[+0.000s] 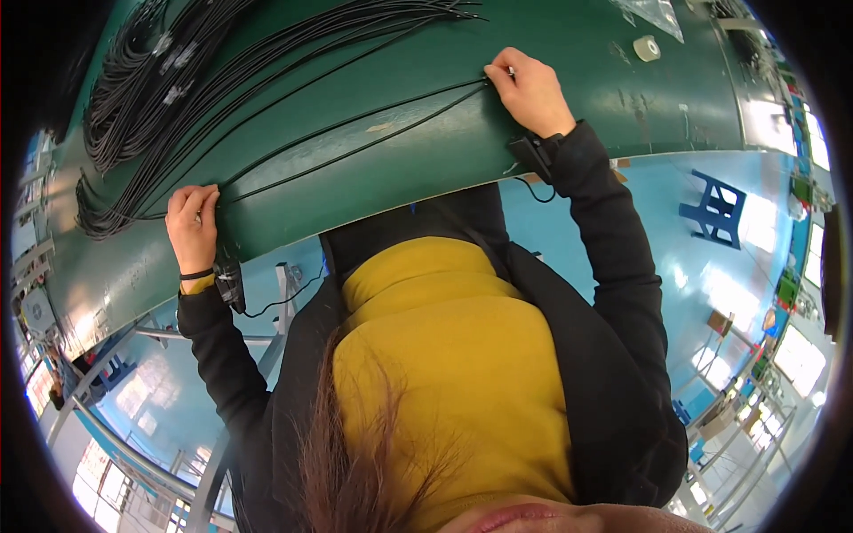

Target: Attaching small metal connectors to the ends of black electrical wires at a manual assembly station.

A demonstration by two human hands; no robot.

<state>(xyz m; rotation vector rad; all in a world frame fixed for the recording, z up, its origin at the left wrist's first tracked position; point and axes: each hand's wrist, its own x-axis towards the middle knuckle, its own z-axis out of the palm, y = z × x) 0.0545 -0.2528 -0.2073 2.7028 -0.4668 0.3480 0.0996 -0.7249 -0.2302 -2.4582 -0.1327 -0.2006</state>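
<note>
A black cable [342, 119] runs in two strands across the green table between my hands. My right hand [533, 93] pinches the cable's ends together at the right, thumb against fingers. At the left, my left hand [193, 224] is closed on the same cable near where it doubles back; the bend itself is partly hidden by the fingers. Just beyond and beside my left hand lies a loose bunch of long black cables [213, 111], its loops at the left and its ends fanned out toward the top middle.
Tied coils of black cable [133, 98] lie at the table's far left. A white tape roll [647, 48] and a clear plastic bag [653, 16] lie at the far right of the green table [569, 169]. On the blue floor to the right stands a blue stool [715, 210].
</note>
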